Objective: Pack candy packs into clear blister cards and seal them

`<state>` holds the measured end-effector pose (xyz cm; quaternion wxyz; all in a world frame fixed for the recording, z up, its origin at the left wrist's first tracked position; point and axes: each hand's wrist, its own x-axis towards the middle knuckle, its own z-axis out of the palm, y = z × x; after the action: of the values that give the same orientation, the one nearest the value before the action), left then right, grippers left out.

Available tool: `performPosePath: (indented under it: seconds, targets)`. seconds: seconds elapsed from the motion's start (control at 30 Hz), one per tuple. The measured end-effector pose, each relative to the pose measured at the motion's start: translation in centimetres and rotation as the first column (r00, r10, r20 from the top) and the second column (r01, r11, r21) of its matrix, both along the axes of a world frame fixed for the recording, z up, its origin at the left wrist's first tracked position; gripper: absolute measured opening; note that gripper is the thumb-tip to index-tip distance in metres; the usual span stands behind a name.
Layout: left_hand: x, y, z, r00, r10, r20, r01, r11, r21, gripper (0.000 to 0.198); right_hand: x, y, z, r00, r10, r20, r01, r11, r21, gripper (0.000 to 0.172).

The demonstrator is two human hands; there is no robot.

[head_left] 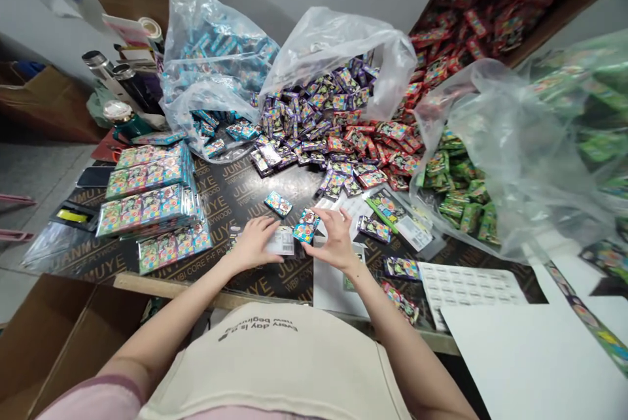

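Note:
My right hand (pixel 336 240) grips a small blue packet (pixel 306 225) with colourful cartoon print, thumb at its lower edge and fingers at its upper edge. Just left of it, my left hand (pixel 255 242) rests low over the tabletop, its fingers apart. Beside that hand's thumb lies a clear sleeve with a white barcode label (pixel 284 242); whether the hand touches it I cannot tell. Another blue packet (pixel 278 203) sits flat on the dark table above my left fingers. Right of my right hand are a purple packet (pixel 374 229) and a green packaged sheet with a barcode (pixel 400 217).
Stacks of wrapped packs (pixel 152 191) stand at left. Along the back are plastic bags of blue packets (pixel 216 47), purple packets (pixel 314 103) and green packets (pixel 461 184), plus loose red packets (pixel 387 145). A sticker sheet (pixel 471 286) lies at right, flasks (pixel 132 83) at back left.

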<state>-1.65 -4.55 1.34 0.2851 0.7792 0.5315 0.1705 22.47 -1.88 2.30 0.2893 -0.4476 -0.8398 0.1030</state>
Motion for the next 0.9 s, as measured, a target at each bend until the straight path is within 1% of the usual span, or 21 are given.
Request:
performPosePath:
  seconds: [0.03,0.07,0.13,0.2,0.3,0.37,0.43,0.47,0.5,0.57,0.6,0.63,0.7,0.73,0.77,0.8,0.83,0.87,0.9]
  targets:
    - [0.2,-0.3,-0.3,0.992,-0.076,-0.104,0.079,0.997,0.025,0.091,0.5,-0.4,-0.5,0.999,-0.017,0.034,0.017,1.000,0.001,0.068]
    - [0.3,-0.5,-0.5,0.976,-0.125,-0.181,0.133,0.991,0.034,0.099,0.8,-0.9,-0.9,0.997,-0.035,0.064,0.035,0.999,-0.002,0.065]
    - [0.5,-0.6,-0.8,0.956,-0.158,-0.247,0.173,0.984,0.038,0.103,1.1,-1.8,-1.5,0.993,-0.052,0.102,0.055,0.998,-0.030,0.061]
    - [0.5,-0.5,-0.9,0.965,-0.142,-0.221,0.158,0.986,0.056,0.104,1.2,-2.5,-1.8,0.997,-0.019,0.076,0.027,0.994,-0.101,0.064]
    - [0.3,-0.2,-0.6,0.984,-0.115,-0.139,0.129,0.987,0.093,0.110,1.3,-2.7,-1.8,0.995,0.081,-0.053,-0.091,0.972,-0.218,0.076]
    - [0.2,-0.2,-0.4,0.984,-0.135,-0.113,0.147,0.984,0.101,0.113,1.5,-2.2,-1.7,0.982,0.152,-0.112,-0.177,0.950,-0.257,0.083]
    - [0.2,-0.3,-0.1,0.981,-0.162,-0.104,0.173,0.980,0.100,0.114,1.7,-1.6,-1.7,0.967,0.223,-0.123,-0.250,0.925,-0.285,0.087]
    - [0.1,-0.4,0.1,0.981,-0.167,-0.099,0.177,0.979,0.100,0.115,1.7,-1.4,-1.7,0.964,0.239,-0.119,-0.264,0.918,-0.294,0.090]
    - [0.0,-0.4,0.3,0.983,-0.159,-0.090,0.168,0.981,0.100,0.115,1.7,-1.3,-1.7,0.967,0.226,-0.116,-0.251,0.922,-0.293,0.093]
    - [-0.2,-0.4,0.6,0.991,-0.116,-0.071,0.123,0.988,0.098,0.115,1.3,-1.5,-1.6,0.983,0.127,-0.132,-0.159,0.950,-0.268,0.099]
    - [-0.4,-0.4,0.7,0.994,-0.090,-0.063,0.096,0.991,0.096,0.115,0.9,-1.8,-1.5,0.985,0.080,-0.152,-0.118,0.960,-0.256,0.098]
    - [-0.6,-0.3,0.7,0.996,-0.069,-0.058,0.074,0.993,0.093,0.115,0.5,-2.1,-1.4,0.983,0.064,-0.173,-0.106,0.962,-0.250,0.092]
    - [-0.9,-0.2,0.8,0.997,-0.046,-0.055,0.051,0.995,0.087,0.115,-0.4,-2.3,-1.2,0.972,0.119,-0.204,-0.171,0.950,-0.260,0.075]
    - [-1.0,-0.2,0.7,0.997,-0.045,-0.057,0.049,0.995,0.084,0.115,-0.7,-1.9,-1.2,0.967,0.142,-0.213,-0.197,0.945,-0.261,0.066]
    - [-1.1,-0.2,0.6,0.997,-0.044,-0.063,0.049,0.996,0.081,0.115,-0.9,-1.0,-1.2,0.969,0.121,-0.216,-0.174,0.953,-0.247,0.059]
    - [-1.2,-0.2,0.5,0.996,-0.045,-0.074,0.051,0.996,0.077,0.114,-0.9,0.3,-1.4,0.976,0.045,-0.212,-0.092,0.971,-0.219,0.055]
    - [-1.2,-0.3,0.3,0.995,-0.052,-0.091,0.059,0.996,0.073,0.113,-0.7,2.0,-1.6,0.977,-0.070,-0.199,0.033,0.983,-0.183,0.054]
    - [-1.3,-0.3,0.1,0.991,-0.068,-0.112,0.076,0.995,0.067,0.112,-0.3,4.0,-1.9,0.963,-0.204,-0.176,0.180,0.973,-0.143,0.058]
    - [-1.3,-0.4,-0.2,0.986,-0.094,-0.138,0.103,0.993,0.059,0.112,0.3,6.2,-2.2,0.945,-0.299,-0.129,0.285,0.951,-0.120,0.068]
